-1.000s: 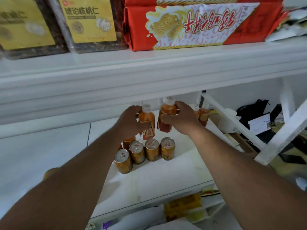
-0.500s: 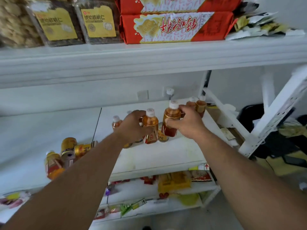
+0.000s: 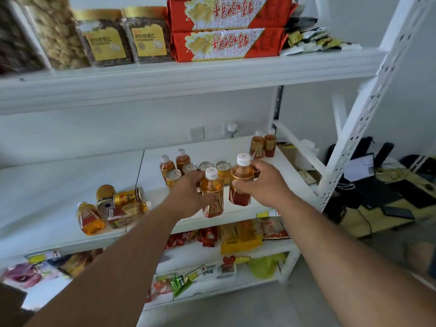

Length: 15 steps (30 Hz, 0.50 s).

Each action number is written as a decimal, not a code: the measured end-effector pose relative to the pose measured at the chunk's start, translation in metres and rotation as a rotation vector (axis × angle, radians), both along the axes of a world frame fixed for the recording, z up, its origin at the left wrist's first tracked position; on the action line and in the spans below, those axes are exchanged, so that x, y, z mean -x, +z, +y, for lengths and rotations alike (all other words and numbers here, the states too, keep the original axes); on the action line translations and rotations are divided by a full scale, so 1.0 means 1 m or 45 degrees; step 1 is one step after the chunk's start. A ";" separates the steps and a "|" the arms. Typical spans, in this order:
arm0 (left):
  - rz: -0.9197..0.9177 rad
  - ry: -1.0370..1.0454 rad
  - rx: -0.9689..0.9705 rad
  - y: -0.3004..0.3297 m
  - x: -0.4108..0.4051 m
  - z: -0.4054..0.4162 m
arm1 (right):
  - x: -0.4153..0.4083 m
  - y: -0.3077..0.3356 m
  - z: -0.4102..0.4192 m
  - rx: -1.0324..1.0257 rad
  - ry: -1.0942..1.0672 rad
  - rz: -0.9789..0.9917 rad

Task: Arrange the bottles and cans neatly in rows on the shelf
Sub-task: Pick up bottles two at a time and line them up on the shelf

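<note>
My left hand (image 3: pixel 188 197) grips an orange tea bottle (image 3: pixel 212 194) with a white cap near the front edge of the white middle shelf (image 3: pixel 259 208). Just to its right, my right hand (image 3: pixel 262 182) grips a second, darker tea bottle (image 3: pixel 241 182). Behind my hands stand several gold cans (image 3: pixel 223 169) in a row, with two more bottles (image 3: pixel 168 166) at their left. Another pair of bottles (image 3: pixel 263 143) stands at the shelf's back right. A jumble of tipped cans and bottles (image 3: pixel 113 206) lies on the left part of the shelf.
The top shelf (image 3: pixel 188 74) holds snack jars (image 3: pixel 103 38) and red biscuit packs (image 3: pixel 226 41). Lower shelves carry snack packets (image 3: pixel 240 234). A white slotted upright (image 3: pixel 354 128) frames the right side, with a cluttered desk (image 3: pixel 389 192) beyond it.
The view has pulled back and up from the shelf. Both hands have carried their bottles forward, from behind the row of cans to the front edge of the shelf.
</note>
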State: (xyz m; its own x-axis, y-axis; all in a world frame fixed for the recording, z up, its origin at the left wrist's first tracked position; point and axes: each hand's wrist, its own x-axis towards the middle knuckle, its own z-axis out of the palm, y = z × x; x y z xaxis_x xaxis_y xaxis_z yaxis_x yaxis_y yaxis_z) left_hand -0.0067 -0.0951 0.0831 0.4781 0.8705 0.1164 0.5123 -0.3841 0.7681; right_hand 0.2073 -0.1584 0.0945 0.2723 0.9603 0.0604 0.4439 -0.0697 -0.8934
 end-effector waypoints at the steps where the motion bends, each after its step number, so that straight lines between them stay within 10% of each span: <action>1: -0.013 -0.003 0.012 -0.002 0.002 -0.007 | 0.002 0.000 -0.008 -0.001 -0.014 -0.003; 15: -0.042 -0.093 0.043 -0.019 -0.008 -0.090 | 0.003 -0.001 -0.107 0.043 -0.106 -0.049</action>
